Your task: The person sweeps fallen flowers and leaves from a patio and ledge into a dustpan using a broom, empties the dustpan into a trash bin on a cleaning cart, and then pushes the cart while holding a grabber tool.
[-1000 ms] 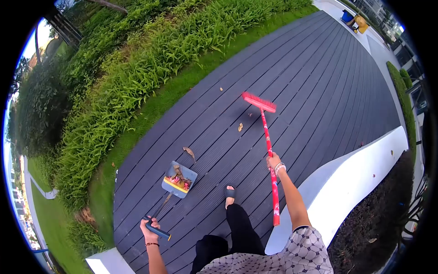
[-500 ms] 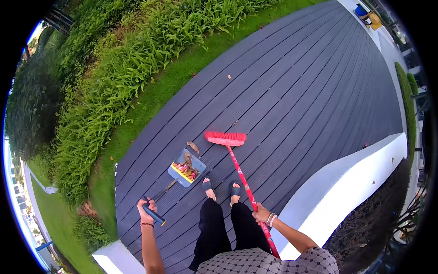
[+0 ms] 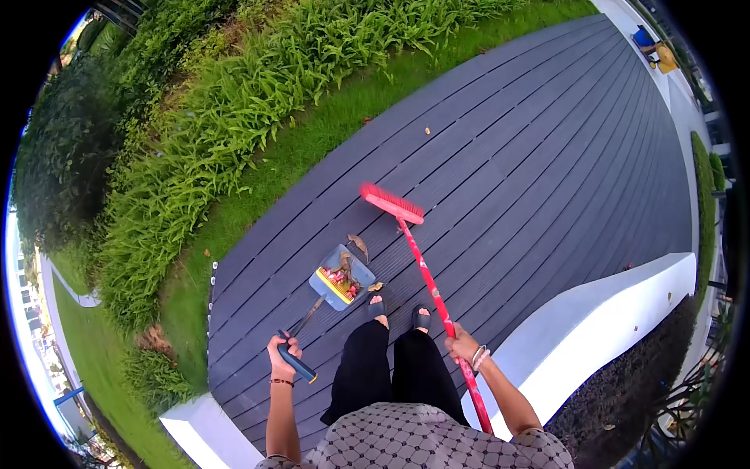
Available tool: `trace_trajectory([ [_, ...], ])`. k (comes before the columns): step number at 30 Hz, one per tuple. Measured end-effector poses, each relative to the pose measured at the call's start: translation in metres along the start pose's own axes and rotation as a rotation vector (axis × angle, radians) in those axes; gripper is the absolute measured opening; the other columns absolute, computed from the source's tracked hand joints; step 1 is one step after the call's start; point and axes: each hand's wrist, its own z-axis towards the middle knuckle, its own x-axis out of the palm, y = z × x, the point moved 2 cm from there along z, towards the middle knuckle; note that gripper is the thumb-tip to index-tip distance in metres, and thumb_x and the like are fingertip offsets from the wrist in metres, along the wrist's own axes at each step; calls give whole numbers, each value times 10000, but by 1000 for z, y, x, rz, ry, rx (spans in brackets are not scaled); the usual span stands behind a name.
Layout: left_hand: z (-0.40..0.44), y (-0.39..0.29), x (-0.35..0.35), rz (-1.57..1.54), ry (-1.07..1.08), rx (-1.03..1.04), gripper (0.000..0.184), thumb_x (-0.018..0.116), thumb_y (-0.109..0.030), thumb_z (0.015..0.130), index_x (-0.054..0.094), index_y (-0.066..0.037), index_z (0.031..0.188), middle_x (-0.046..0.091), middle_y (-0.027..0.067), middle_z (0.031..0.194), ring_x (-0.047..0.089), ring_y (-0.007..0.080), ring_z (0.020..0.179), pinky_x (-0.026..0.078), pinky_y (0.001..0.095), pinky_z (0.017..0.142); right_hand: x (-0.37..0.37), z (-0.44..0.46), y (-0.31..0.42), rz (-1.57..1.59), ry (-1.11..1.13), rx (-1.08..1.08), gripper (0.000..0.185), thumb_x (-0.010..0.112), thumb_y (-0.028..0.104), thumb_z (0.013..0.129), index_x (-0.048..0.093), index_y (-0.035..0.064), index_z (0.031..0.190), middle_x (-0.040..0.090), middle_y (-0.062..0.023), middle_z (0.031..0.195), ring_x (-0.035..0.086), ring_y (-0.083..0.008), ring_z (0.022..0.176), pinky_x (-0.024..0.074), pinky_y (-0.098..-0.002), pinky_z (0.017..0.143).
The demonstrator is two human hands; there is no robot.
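My left hand (image 3: 282, 356) is closed around the dark grip of a long-handled dustpan (image 3: 363, 272). The pan rests on the deck, with dry leaves and pink-red bits (image 3: 344, 277) behind its yellow comb edge. My right hand (image 3: 462, 345) grips the red pole of a broom (image 3: 393, 205); its blurred red bristle head is beyond the pan, to the right, and apart from it. One long brown leaf (image 3: 358, 246) lies at the pan's far edge, and a smaller leaf (image 3: 376, 287) is just right of the pan, near my left foot.
Dark deck boards (image 3: 531, 172) stretch ahead, with another leaf (image 3: 427, 130) farther out. Grass and ferns (image 3: 258, 102) border the left. A white curved bench-like wall (image 3: 578, 328) stands at right. Blue and yellow items (image 3: 664, 56) sit at the far right corner.
The broom head has tilted and swung slightly up in the view. A small leaf now shows beside the pan near my left foot. The whole view has shifted a little.
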Motion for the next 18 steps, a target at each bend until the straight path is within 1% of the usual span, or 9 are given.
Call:
trace_trajectory([
  [2, 7, 0, 5, -10, -35, -11, 122, 495, -165, 649, 461, -119, 757, 446, 32, 597, 342, 124, 405, 289, 247, 382, 16, 29, 1, -68, -49, -17, 339, 480, 66, 779, 324, 95, 1078, 398, 3, 604, 380, -82, 394, 355, -247, 328],
  [4, 20, -1, 9, 60, -86, 10, 123, 497, -165, 648, 461, -123, 758, 448, 36, 597, 337, 131, 395, 287, 248, 378, 49, 38, -4, 9, 28, 24, 324, 465, 78, 791, 312, 85, 1077, 408, -13, 598, 413, -95, 395, 368, -252, 333],
  [6, 20, -9, 10, 54, -100, 13, 123, 496, -171, 649, 464, -127, 758, 452, 37, 596, 335, 139, 386, 286, 253, 374, 76, 24, -10, 251, 245, 126, 343, 440, 56, 801, 309, 100, 1115, 379, 10, 597, 367, -71, 388, 329, -228, 332],
  [7, 23, -14, 6, 56, -85, -10, 121, 494, -174, 650, 465, -129, 759, 453, 35, 595, 337, 141, 384, 287, 256, 375, 83, 10, -10, 315, 299, 158, 367, 443, 34, 801, 348, 137, 1140, 360, 27, 591, 313, -47, 389, 284, -204, 335],
  [10, 23, -21, -4, 75, -92, -42, 114, 486, -180, 656, 472, -132, 759, 455, 29, 593, 343, 141, 386, 291, 259, 383, 89, -42, -3, 438, 484, 239, 483, 436, 21, 801, 314, 153, 1249, 335, 36, 579, 300, -36, 391, 264, -177, 337],
  [13, 15, -22, -20, 94, -40, -41, 130, 480, -173, 655, 467, -140, 780, 458, 34, 595, 344, 143, 385, 300, 260, 392, 85, -80, -12, 379, 458, 257, 507, 432, 11, 794, 300, 154, 1262, 340, 35, 579, 299, -40, 392, 281, -184, 339],
  [15, 1, -30, -25, 285, -74, -63, 161, 465, -150, 653, 454, -126, 811, 436, 42, 590, 348, 136, 411, 305, 253, 394, 78, -93, -14, 310, 298, 194, 488, 440, 20, 782, 303, 142, 1235, 348, 32, 583, 311, -47, 384, 297, -210, 326],
  [16, 0, -37, -26, 294, -73, -63, 161, 465, -150, 653, 454, -126, 811, 436, 42, 590, 348, 136, 411, 305, 253, 394, 72, -98, -16, 314, 259, 218, 485, 437, 14, 771, 303, 128, 1222, 362, 23, 583, 314, -55, 381, 306, -221, 324],
  [18, -4, -44, -25, 491, -77, -40, 181, 449, -116, 644, 433, -101, 823, 403, 45, 593, 354, 128, 451, 304, 246, 390, 66, -96, -43, 331, 159, 213, 517, 431, 6, 769, 289, 139, 1248, 354, 21, 571, 312, -55, 387, 298, -202, 335],
])
